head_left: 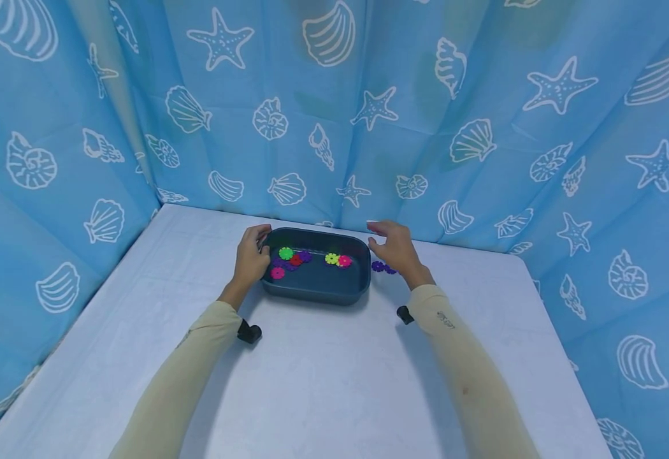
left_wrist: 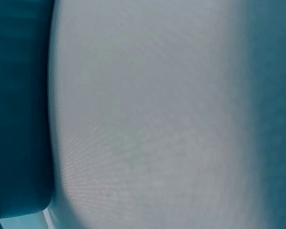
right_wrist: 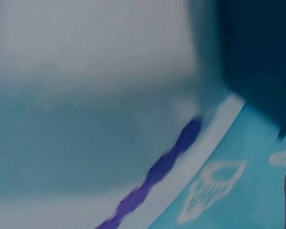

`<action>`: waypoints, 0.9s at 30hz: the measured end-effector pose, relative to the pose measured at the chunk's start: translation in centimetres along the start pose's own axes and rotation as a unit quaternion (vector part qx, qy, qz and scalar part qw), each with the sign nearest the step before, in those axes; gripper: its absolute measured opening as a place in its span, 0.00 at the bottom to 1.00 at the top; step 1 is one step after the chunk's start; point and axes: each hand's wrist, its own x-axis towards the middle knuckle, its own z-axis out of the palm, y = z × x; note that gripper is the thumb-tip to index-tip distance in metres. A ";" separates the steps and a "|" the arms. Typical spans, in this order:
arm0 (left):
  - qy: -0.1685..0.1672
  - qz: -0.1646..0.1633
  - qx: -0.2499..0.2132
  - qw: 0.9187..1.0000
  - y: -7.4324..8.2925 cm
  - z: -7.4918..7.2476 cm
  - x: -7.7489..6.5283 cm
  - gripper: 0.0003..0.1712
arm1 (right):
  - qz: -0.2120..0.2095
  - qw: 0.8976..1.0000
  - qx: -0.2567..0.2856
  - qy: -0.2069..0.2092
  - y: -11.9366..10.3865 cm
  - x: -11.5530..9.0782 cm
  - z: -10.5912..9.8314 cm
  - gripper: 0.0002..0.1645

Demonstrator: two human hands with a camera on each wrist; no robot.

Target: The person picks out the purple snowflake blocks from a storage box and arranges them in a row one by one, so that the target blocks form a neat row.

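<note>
A dark blue-grey plastic basin (head_left: pixel 316 294) stands on the white table. Inside it are flat notched discs: a green disc (head_left: pixel 285 254), a red disc (head_left: pixel 295 259), a yellow disc (head_left: pixel 332 258), pink and purple ones. My left hand (head_left: pixel 250 256) grips the basin's left end, thumb at the inner side of the rim. Just beyond the right end, my right hand (head_left: pixel 399 247) hovers with thumb and fingers spread apart and nothing between them. Purple discs (head_left: pixel 378 266) lie outside the basin, beneath that hand; in the right wrist view the purple discs (right_wrist: pixel 160 167) form a line.
The white cloth-covered table (head_left: pixel 323 376) runs toward me and to both sides. Blue curtains (head_left: pixel 311 95) with shell and starfish prints hang close behind its back edge and along the sides. A small black wrist device (head_left: pixel 248 331) sits at each sleeve's cuff.
</note>
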 end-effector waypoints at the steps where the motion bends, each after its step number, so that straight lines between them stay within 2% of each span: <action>1: 0.000 -0.001 0.001 1.000 0.0 0.0 0.0 0.26 | -0.013 1.000 0.003 -0.002 -0.6 0.2 0.5 0.23; 7: 0.001 -0.004 0.000 1.000 0.2 -0.2 0.0 0.26 | -0.067 0.997 0.028 -0.024 -3.7 1.4 3.9 0.21; 10: -0.001 -0.006 -0.002 1.000 0.2 -0.2 0.0 0.26 | -0.074 0.995 0.042 -0.054 -4.8 1.7 5.9 0.23; 13: -0.003 -0.005 -0.004 1.000 0.1 -0.1 0.0 0.26 | -0.060 0.992 0.048 -0.097 -6.0 1.7 7.7 0.26; 17: -0.005 -0.006 -0.003 1.000 0.0 -0.1 -0.1 0.27 | -0.058 0.987 0.031 -0.150 -6.9 1.5 9.9 0.28; 21: -0.008 -0.001 -0.005 1.000 0.0 -0.1 -0.2 0.27 | -0.065 0.982 0.007 -0.177 -7.1 1.3 10.9 0.29; 27: -0.005 0.003 -0.004 1.000 -0.1 -0.2 0.0 0.27 | -0.069 0.977 -0.021 -0.201 -7.1 1.5 10.8 0.31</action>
